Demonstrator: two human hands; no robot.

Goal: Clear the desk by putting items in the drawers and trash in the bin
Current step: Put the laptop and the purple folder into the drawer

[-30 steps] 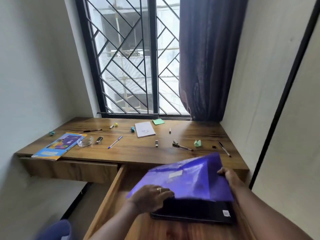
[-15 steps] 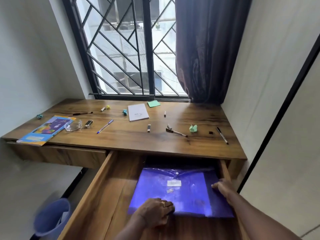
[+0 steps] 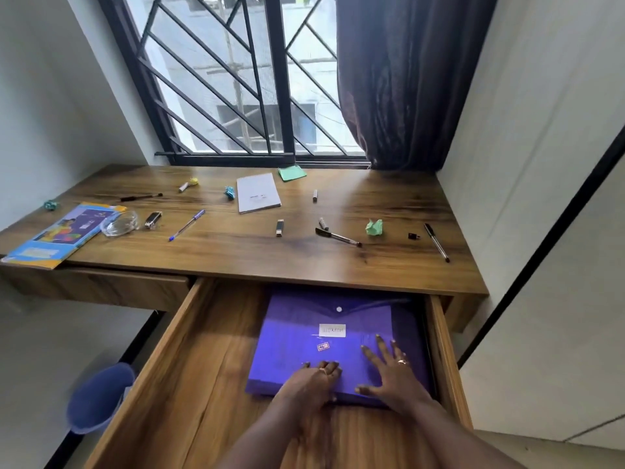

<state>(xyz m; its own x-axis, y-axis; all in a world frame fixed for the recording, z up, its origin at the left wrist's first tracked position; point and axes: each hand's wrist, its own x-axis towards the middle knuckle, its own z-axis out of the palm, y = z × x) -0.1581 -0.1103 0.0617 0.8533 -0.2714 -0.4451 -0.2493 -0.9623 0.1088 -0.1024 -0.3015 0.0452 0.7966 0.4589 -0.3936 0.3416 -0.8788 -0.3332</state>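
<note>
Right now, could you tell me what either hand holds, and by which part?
Nothing is clearly gripped: the right hand presses flat on the purple folder; the left hand touches its near edge.

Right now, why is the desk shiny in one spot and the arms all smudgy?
Head view: daylight through the window glares off the desk beside the curtain. Head view: the left hand and forearms look smeared, likely motion blur; the right hand is sharper. Head view: the wide lens makes the walls lean.

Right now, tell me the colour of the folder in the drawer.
The folder is purple, with a white label; head view.
</note>
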